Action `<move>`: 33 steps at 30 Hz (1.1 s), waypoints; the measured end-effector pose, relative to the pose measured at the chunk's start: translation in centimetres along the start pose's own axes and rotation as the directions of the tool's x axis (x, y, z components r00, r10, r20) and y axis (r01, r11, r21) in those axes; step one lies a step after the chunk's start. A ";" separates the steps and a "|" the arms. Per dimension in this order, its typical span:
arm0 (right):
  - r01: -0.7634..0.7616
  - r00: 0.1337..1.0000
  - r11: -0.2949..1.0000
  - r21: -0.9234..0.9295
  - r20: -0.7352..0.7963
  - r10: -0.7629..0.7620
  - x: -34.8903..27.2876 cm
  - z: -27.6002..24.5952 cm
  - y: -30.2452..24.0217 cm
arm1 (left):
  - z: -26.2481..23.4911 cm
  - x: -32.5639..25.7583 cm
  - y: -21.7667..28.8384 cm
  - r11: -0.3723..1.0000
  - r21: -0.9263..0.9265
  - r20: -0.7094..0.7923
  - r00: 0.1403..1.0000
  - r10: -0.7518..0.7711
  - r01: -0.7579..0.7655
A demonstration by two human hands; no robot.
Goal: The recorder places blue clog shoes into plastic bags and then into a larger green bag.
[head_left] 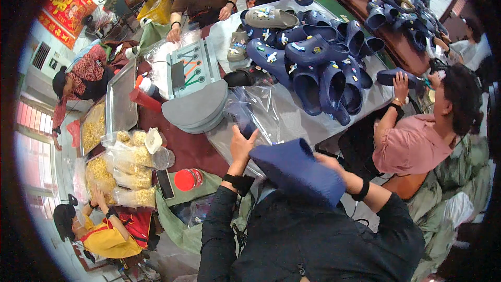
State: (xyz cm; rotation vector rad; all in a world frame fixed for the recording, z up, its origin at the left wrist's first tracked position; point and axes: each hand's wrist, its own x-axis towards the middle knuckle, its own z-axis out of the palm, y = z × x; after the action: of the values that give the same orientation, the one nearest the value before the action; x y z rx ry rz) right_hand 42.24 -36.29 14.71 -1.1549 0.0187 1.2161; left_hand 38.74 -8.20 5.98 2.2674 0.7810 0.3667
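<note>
My right hand (332, 166) grips a navy blue foam clog (300, 172) by its right side, close in front of my body; the clog is tilted and blurred by motion. Ahead and to the left, my left hand (242, 149) is at the crumpled clear plastic (261, 107) on the table. Its thumb and fingers curve around the near end of a dark shape (244, 121) that I cannot make out through the plastic. Beyond both hands lies a big heap of navy clogs (318, 75) with colourful charms, with a grey clog (271, 18) on top.
A grey machine (195, 105) with a rounded front stands left of the plastic. Near it are a red-lidded jar (188, 179), a phone (165, 185) and bags of small yellowish pieces (133, 177). A co-worker in pink (412, 143) sits close at right; others work around the tables.
</note>
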 end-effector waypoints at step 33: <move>0.396 0.588 0.114 -0.911 0.156 -0.794 6.0 4.1 8.2 | -2.2 -0.6 0.6 0.967 -0.218 0.097 0.989 -0.113 0.132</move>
State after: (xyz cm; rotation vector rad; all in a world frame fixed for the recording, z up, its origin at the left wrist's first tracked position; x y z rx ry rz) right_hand 36.55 -30.11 7.74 -2.0527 -0.8954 0.0513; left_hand 37.49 -7.77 7.89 2.0005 0.7905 0.2840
